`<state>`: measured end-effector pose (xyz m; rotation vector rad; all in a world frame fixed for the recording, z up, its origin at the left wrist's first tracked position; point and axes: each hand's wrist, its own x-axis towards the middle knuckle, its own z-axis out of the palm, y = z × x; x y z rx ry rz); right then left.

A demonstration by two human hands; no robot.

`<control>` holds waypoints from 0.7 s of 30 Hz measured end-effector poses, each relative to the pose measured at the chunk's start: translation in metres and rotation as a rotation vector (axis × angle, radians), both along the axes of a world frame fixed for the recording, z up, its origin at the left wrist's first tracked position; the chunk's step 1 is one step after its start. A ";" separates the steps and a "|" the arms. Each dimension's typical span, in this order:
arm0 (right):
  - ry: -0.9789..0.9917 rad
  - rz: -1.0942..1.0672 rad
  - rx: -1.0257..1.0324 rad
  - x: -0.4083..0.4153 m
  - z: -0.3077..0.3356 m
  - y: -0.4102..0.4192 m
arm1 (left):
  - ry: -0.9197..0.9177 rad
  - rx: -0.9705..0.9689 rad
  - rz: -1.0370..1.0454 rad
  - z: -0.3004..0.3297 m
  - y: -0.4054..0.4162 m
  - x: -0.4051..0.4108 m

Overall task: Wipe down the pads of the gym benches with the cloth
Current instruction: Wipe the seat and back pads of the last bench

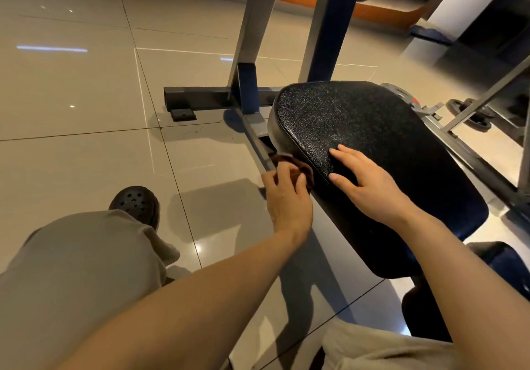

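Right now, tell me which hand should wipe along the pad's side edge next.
Left. The left hand already grips the brown cloth against the bench pad's side edge; the right hand rests open on top, holding nothing.

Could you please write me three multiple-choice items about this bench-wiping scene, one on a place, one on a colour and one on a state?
1. Where is the cloth?
A. Against the left side edge of the bench pad
B. Spread flat across the top of the pad
C. Lying on the floor tiles

2. What colour is the cloth?
A. White
B. Dark brown
C. Bright green

3. How does the right hand lie?
A. Clenched in a fist above the pad
B. Curled round a frame bar
C. Fingers spread, resting on top of the pad

Answers:
1 A, since the left hand holds the bunched cloth at the pad's side edge.
2 B, since the folds showing above the fingers are dark brown.
3 C, since its fingers lie spread on the black textured surface, holding nothing.
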<state>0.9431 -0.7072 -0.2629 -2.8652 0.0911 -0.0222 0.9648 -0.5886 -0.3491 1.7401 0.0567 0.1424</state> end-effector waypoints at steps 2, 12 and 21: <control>-0.004 -0.001 0.008 -0.001 0.000 -0.001 | 0.047 -0.118 0.115 0.016 0.006 0.025; 0.006 -0.001 -0.001 -0.011 0.001 0.003 | 0.084 -0.049 -0.060 0.009 -0.008 -0.014; 0.070 -0.071 0.089 -0.045 0.016 -0.023 | 0.042 -0.081 -0.031 0.024 -0.005 -0.012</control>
